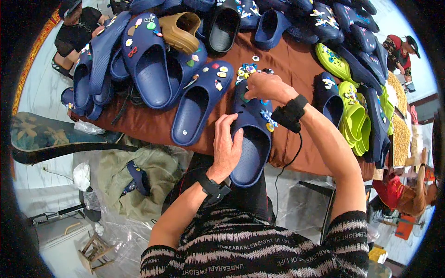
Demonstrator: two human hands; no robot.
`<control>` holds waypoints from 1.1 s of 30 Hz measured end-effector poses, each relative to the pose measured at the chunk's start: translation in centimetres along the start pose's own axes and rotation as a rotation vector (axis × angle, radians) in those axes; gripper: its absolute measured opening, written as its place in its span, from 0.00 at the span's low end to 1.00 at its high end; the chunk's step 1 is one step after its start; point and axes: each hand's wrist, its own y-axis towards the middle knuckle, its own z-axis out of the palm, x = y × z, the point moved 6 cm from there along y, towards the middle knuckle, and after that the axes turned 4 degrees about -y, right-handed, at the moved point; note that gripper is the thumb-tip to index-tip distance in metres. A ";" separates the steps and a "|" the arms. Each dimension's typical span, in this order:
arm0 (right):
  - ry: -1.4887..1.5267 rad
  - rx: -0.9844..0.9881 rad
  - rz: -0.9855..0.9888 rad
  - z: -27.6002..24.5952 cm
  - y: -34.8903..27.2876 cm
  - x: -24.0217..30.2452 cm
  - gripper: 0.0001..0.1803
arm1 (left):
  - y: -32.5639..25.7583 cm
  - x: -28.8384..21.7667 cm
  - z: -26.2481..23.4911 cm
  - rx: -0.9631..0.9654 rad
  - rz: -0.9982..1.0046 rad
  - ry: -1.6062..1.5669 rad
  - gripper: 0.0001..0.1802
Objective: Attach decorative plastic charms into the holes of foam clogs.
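A navy slip-on clog [250, 153] lies toe away from me at the table's front edge, its heel sticking out over my lap. Small colourful charms [268, 119] sit on the right of its upper. My left hand [226, 148] grips the clog's left side. Bent over the toe is my right hand [269, 89], fingers curled down and drawn together beside a small heap of loose charms [242, 73]; what its fingertips hold is hidden. Left of my left hand rests another navy clog [192, 113] with charms on its upper.
Many navy clogs [150, 85] pile up along the far and left sides of the brown-covered table [296, 69]. A brown clog [181, 34] and lime-green clogs [354, 120] lie among them. A cable [282, 169] hangs from my right wrist strap. Other people [76, 34] are farther off.
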 end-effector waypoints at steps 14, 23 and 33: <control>0.034 -0.054 -0.113 1.3 0.3 -0.7 0.21 | 0.0 0.2 -0.1 -0.022 0.036 0.025 0.21; 0.528 -0.393 0.003 -0.6 -3.0 -8.4 0.18 | -0.1 0.1 -0.2 -0.009 -0.001 0.008 0.21; 0.530 -0.390 0.208 6.5 -4.4 -15.1 0.14 | -0.1 -0.1 0.0 -0.001 0.020 0.034 0.22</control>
